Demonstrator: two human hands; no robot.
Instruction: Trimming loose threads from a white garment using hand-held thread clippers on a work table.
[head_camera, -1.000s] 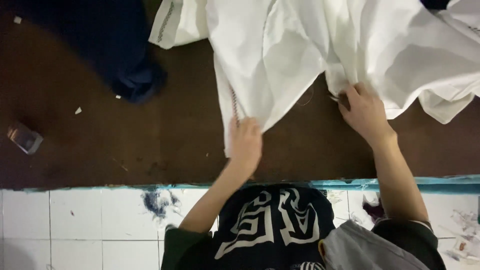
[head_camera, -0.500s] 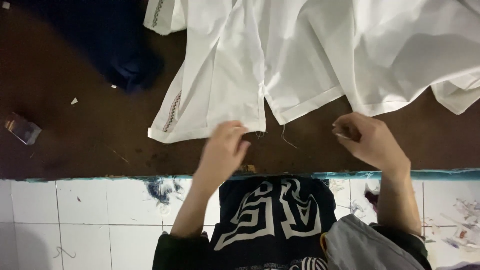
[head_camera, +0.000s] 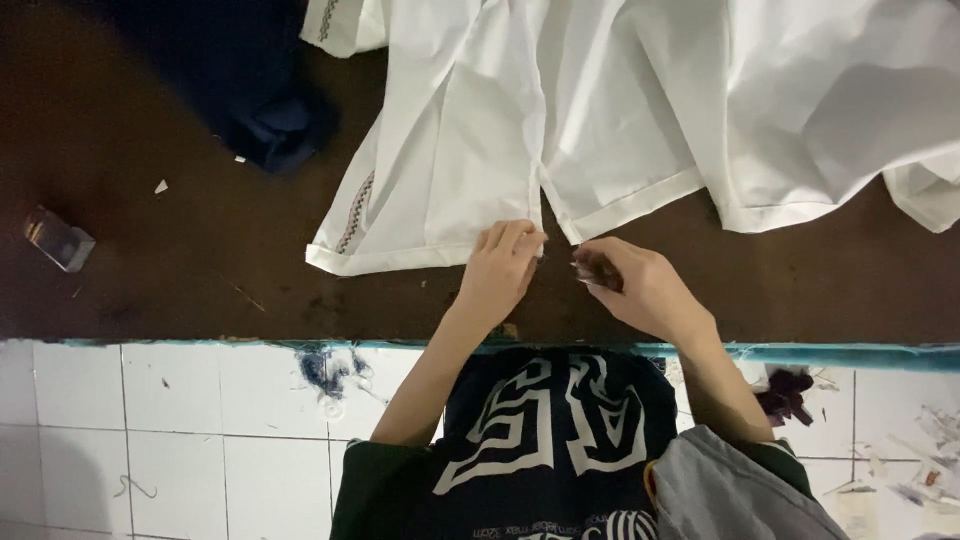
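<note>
Nearest the desk (head_camera: 150, 280) edge, the left hand (head_camera: 500, 270) has a pinching grip on the hem corner of the white garment (head_camera: 600, 110). Just right of that hem, the right hand (head_camera: 640, 285) is curled around a small dark tool (head_camera: 597, 272). Farther left of the garment lies dark blue cloth (head_camera: 270, 110).

Dark shirt (head_camera: 545, 440), white graphic print

A single head-worn camera looks steeply down, close above the worktop (head_camera: 150, 290) edge, taking in both forearms and tiled floor (head_camera: 180, 430).
</note>
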